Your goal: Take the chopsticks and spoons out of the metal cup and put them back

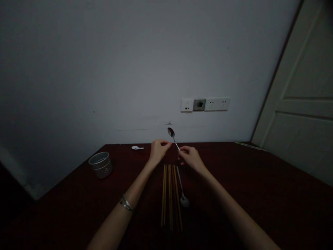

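My right hand (191, 158) is closed on the handle of a metal spoon (171, 132), whose bowl points up and to the left. Close to the spoon's neck, my left hand (159, 151) has thumb and finger pinched together; whether anything is between them cannot be made out. Below the hands, several wooden chopsticks (170, 198) lie lengthwise on the dark red table (249, 194). A second metal spoon (184, 201) rests right of them, bowl toward me. Farther back on the left lies a small white soup spoon (135, 148).
A round container (101, 166), seemingly metal, with small holes low in its side stands at the table's left. Behind the table rises a pale wall with sockets (217, 103). A panelled door (307, 90) is at the right. The light is dim.
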Demonstrator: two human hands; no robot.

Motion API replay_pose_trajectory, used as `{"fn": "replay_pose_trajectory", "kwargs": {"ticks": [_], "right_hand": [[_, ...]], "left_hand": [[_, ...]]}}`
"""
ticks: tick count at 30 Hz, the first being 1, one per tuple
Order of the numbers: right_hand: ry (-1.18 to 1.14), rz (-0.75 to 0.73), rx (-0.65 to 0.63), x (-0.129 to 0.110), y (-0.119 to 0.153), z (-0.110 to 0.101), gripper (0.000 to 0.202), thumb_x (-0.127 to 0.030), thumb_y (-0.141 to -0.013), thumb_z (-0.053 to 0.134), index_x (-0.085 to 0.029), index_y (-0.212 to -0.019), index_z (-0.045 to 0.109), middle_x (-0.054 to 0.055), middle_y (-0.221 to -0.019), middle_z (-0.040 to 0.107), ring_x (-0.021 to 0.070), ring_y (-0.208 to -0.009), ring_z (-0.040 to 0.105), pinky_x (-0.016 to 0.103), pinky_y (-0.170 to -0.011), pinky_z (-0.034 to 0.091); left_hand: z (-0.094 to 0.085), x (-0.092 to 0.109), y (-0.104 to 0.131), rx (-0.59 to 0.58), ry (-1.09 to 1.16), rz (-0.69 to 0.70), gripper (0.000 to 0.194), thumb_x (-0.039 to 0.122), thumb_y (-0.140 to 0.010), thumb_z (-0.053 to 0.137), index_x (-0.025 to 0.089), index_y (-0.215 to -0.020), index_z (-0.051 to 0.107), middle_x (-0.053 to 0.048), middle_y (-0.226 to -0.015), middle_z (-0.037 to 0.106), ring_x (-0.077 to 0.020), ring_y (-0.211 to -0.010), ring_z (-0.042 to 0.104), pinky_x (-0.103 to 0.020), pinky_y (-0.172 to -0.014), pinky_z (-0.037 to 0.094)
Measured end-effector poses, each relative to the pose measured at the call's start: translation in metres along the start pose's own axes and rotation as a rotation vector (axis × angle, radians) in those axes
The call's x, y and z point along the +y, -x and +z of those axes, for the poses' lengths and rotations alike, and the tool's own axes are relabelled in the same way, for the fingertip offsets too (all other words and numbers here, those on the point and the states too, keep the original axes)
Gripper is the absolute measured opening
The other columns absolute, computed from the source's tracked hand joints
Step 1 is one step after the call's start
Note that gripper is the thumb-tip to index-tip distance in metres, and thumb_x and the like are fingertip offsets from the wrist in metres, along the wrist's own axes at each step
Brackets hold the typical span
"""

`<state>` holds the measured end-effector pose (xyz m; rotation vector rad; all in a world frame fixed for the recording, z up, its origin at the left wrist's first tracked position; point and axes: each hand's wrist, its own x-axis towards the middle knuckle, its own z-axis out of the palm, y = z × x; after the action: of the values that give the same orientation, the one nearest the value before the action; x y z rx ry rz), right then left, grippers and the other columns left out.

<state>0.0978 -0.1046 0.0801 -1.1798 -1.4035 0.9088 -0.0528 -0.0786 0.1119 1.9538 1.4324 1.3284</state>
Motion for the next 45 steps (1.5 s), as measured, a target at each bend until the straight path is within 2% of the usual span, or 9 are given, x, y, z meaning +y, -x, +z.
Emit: {"fn": "replay_pose_trajectory", "kwargs": {"ticks": [4, 8, 11, 18, 22, 29, 34, 39, 45], "right_hand": [[0.137, -0.082, 0.022, -0.022, 0.000, -0.026, 0.016, -0.024, -0.069, 0.055, -0.012, -0.074, 0.064, 0.000, -0.054, 0.057, 0.0083, -0.044, 0.053, 0.016, -0.034, 0.045], [0.228, -0.097, -0.072, -0.047, 0.008, -0.045, 0.016, -0.025, -0.069, 0.055, -0.011, -0.067, 0.064, -0.001, -0.049, 0.055, 0.0059, -0.036, 0.048, 0.015, -0.033, 0.040], [0.253, -0.091, -0.212, -0.060, 0.016, -0.055, 0.015, -0.024, -0.067, 0.056, -0.011, -0.066, 0.065, -0.001, -0.048, 0.055, 0.0061, -0.037, 0.048, 0.016, -0.036, 0.042], [0.382, -0.090, -0.451, -0.072, 0.026, -0.064, 0.016, -0.020, -0.067, 0.053, -0.011, -0.071, 0.066, -0.001, -0.053, 0.056, 0.0071, -0.040, 0.051, 0.016, -0.036, 0.041], [0.403, -0.074, -0.494, -0.076, 0.029, -0.063, 0.016, -0.019, -0.067, 0.053, -0.010, -0.072, 0.066, -0.001, -0.052, 0.056, 0.0073, -0.040, 0.052, 0.016, -0.037, 0.041], [0.289, -0.075, -0.463, -0.071, 0.022, -0.066, 0.022, -0.030, -0.069, 0.059, -0.010, -0.074, 0.065, 0.003, -0.058, 0.063, 0.0082, -0.044, 0.055, 0.017, -0.040, 0.045], [0.088, -0.062, -0.282, -0.056, 0.010, -0.069, 0.027, -0.036, -0.065, 0.065, -0.011, -0.076, 0.064, 0.006, -0.067, 0.066, 0.0147, -0.062, 0.063, 0.020, -0.044, 0.050], [0.017, -0.023, -0.123, -0.046, 0.002, -0.068, 0.024, -0.033, -0.062, 0.067, -0.012, -0.072, 0.065, 0.006, -0.066, 0.065, 0.0174, -0.067, 0.064, 0.020, -0.042, 0.050], [-0.009, 0.022, -0.111, -0.042, 0.000, -0.066, 0.019, -0.030, -0.062, 0.067, -0.013, -0.071, 0.065, 0.005, -0.063, 0.064, 0.0164, -0.064, 0.063, 0.020, -0.042, 0.050]], "left_hand": [[-0.013, 0.027, 0.011, 0.088, -0.082, 0.267, 0.017, 0.029, -0.075, 0.059, 0.016, -0.077, 0.069, -0.004, -0.077, 0.067, -0.0148, -0.073, 0.056, -0.025, -0.071, 0.043], [-0.019, 0.040, 0.019, 0.052, -0.185, 0.420, 0.016, 0.027, -0.075, 0.061, 0.018, -0.087, 0.068, -0.005, -0.089, 0.067, -0.0187, -0.091, 0.053, -0.032, -0.084, 0.040], [-0.019, 0.043, 0.022, -0.069, -0.156, 0.409, 0.023, 0.030, -0.073, 0.063, 0.018, -0.091, 0.068, -0.006, -0.091, 0.067, -0.0192, -0.091, 0.054, -0.033, -0.083, 0.041], [-0.016, 0.045, 0.025, -0.563, 0.092, 0.199, 0.022, 0.027, -0.072, 0.060, 0.014, -0.086, 0.070, -0.006, -0.082, 0.069, -0.0144, -0.072, 0.059, -0.024, -0.065, 0.044], [-0.014, 0.043, 0.026, -0.648, 0.167, 0.146, 0.019, 0.024, -0.069, 0.061, 0.013, -0.081, 0.071, -0.006, -0.073, 0.068, -0.0116, -0.063, 0.057, -0.022, -0.059, 0.042], [-0.004, 0.038, 0.028, -0.625, 0.375, -0.073, 0.014, 0.021, -0.064, 0.065, 0.011, -0.073, 0.070, -0.006, -0.068, 0.067, -0.0097, -0.056, 0.056, -0.020, -0.052, 0.040], [0.011, 0.032, 0.027, -0.473, 0.509, -0.212, 0.013, 0.022, -0.062, 0.068, 0.012, -0.071, 0.069, -0.007, -0.071, 0.068, -0.0110, -0.058, 0.058, -0.022, -0.055, 0.042], [0.024, 0.028, 0.030, -0.405, 0.540, -0.223, 0.014, 0.023, -0.062, 0.068, 0.012, -0.070, 0.069, -0.006, -0.067, 0.067, -0.0096, -0.053, 0.054, -0.021, -0.052, 0.041], [0.035, 0.024, 0.035, -0.375, 0.558, -0.172, 0.013, 0.023, -0.062, 0.067, 0.011, -0.068, 0.068, -0.006, -0.066, 0.067, -0.0098, -0.054, 0.054, -0.022, -0.054, 0.042]]}}
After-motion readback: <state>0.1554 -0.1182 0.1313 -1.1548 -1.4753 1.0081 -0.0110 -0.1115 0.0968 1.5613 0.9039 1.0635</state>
